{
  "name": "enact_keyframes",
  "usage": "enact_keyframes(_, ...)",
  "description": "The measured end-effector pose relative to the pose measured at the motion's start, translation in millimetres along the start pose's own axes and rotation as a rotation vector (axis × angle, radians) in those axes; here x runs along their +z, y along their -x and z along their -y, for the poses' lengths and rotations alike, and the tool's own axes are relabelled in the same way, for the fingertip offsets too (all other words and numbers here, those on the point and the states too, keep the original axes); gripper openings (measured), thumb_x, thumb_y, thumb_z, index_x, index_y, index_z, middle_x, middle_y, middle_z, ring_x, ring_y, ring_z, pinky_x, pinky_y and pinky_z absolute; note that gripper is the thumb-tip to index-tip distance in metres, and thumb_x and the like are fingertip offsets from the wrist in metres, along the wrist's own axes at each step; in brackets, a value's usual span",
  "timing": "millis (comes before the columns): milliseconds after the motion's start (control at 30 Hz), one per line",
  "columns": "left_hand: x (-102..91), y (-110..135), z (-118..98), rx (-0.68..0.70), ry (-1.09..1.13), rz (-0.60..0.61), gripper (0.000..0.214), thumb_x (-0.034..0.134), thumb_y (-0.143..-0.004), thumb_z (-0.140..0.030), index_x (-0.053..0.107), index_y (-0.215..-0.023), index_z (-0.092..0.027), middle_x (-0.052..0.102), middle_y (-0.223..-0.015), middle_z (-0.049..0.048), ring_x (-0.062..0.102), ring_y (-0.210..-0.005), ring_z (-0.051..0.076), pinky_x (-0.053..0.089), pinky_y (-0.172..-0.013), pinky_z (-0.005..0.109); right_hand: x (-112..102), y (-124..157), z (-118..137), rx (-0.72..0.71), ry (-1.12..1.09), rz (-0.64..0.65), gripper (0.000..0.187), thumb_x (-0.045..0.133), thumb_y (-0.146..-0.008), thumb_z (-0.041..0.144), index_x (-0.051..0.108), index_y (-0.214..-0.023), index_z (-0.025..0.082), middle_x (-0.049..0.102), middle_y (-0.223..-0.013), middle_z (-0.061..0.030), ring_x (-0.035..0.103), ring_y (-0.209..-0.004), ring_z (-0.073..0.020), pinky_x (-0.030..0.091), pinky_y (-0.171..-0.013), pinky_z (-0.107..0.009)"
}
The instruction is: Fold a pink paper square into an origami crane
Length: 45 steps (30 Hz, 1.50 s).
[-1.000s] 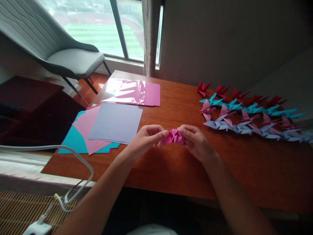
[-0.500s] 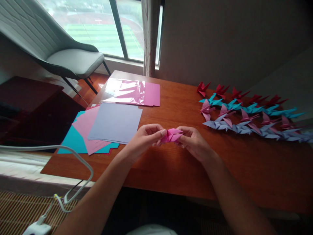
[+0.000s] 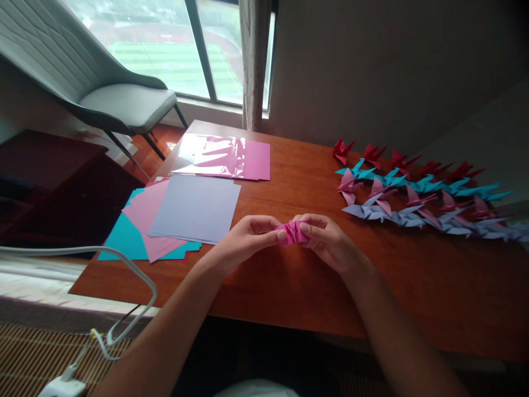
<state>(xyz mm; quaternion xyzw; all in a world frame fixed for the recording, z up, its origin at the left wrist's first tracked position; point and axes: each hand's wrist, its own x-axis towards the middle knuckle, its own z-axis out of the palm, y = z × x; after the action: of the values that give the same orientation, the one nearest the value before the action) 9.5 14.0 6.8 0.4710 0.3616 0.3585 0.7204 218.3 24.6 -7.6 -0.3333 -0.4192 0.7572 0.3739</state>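
Note:
A small folded piece of bright pink origami paper (image 3: 294,232) is held between both hands above the front part of the wooden table. My left hand (image 3: 257,234) pinches its left end, thumb on top. At the right end, my right hand (image 3: 324,238) grips it between thumb and fingers. Creased layers show in the middle of the paper, while my fingers cover both ends. Rows of folded paper cranes stand to the right of my hands: red (image 3: 400,160), turquoise (image 3: 392,176), pink (image 3: 382,194) and pale lavender (image 3: 403,215).
Lavender sheets (image 3: 196,207) overlap pink (image 3: 146,212) and turquoise sheets (image 3: 124,237) on the table's left. Behind them lies a clear plastic packet (image 3: 215,157) with magenta paper (image 3: 258,160). A white cable (image 3: 140,270) loops by the table's left edge. A grey chair (image 3: 128,102) stands near the window.
The pink paper has gone from a flatter shape with two points toward the right to a compact, bunched shape. My right thumb has come onto its top, and both hands stay nearly in place.

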Motion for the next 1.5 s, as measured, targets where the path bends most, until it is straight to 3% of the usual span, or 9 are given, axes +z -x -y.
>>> enact_keyframes(100, -0.2, -0.7, 1.8, 0.046, 0.082, 0.012, 0.017, 0.077, -0.084, -0.032, 0.075, -0.08, -0.015, 0.07, -0.081, 0.0016, 0.058, -0.078, 0.012, 0.042, -0.076, 0.023, 0.5, -0.2, -2.3, -0.006, -0.083, 0.005, 0.019, 0.078, -0.082, 0.038, 0.073, -0.075, 0.021, 0.058, -0.079, -0.0008, 0.049, -0.073, -0.0133, 0.04, -0.069, -0.026)
enact_keyframes(367, 1.2, -0.9, 3.2, 0.079, 0.146, -0.011, 0.015, 0.08, -0.081, -0.03, 0.078, -0.08, -0.016, 0.073, -0.077, 0.0016, 0.06, -0.073, 0.01, 0.044, -0.074, 0.022, 4.1, -1.9, -7.3, -0.012, -0.217, -0.004, 0.024, 0.08, -0.08, 0.039, 0.07, -0.072, 0.018, 0.056, -0.07, 0.0008, 0.048, -0.065, -0.0104, 0.041, -0.062, -0.023)
enact_keyframes(900, 3.9, -3.7, 6.5, 0.112, 0.125, -0.128, 0.006, 0.082, -0.08, -0.027, 0.082, -0.084, -0.022, 0.08, -0.084, 0.0007, 0.068, -0.076, 0.011, 0.051, -0.079, 0.021, 8.6, -3.9, -9.9, -0.078, -0.181, -0.201, 0.019, 0.087, -0.072, 0.04, 0.078, -0.077, 0.024, 0.067, -0.077, 0.001, 0.054, -0.066, -0.0106, 0.046, -0.061, -0.023)
enact_keyframes(1200, 4.0, -3.7, 6.5, 0.11, 0.141, -0.127, 0.007, 0.083, -0.079, -0.027, 0.082, -0.083, -0.022, 0.079, -0.083, 0.0009, 0.067, -0.075, 0.01, 0.05, -0.077, 0.021, 8.1, -3.0, -4.5, -0.102, -0.134, -0.161, 0.018, 0.083, -0.077, 0.039, 0.076, -0.073, 0.023, 0.062, -0.073, 0.0013, 0.047, -0.063, -0.0105, 0.041, -0.059, -0.024)
enact_keyframes(1500, 3.8, -0.9, 0.2, 0.094, 0.118, -0.087, 0.022, 0.079, -0.082, -0.035, 0.073, -0.077, -0.014, 0.067, -0.074, 0.0001, 0.057, -0.069, 0.01, 0.043, -0.072, 0.022, 7.3, -1.2, 0.6, -0.1, -0.109, -0.099, 0.023, 0.079, -0.08, 0.038, 0.071, -0.069, 0.019, 0.055, -0.07, 0.0007, 0.042, -0.064, -0.0117, 0.037, -0.062, -0.026)
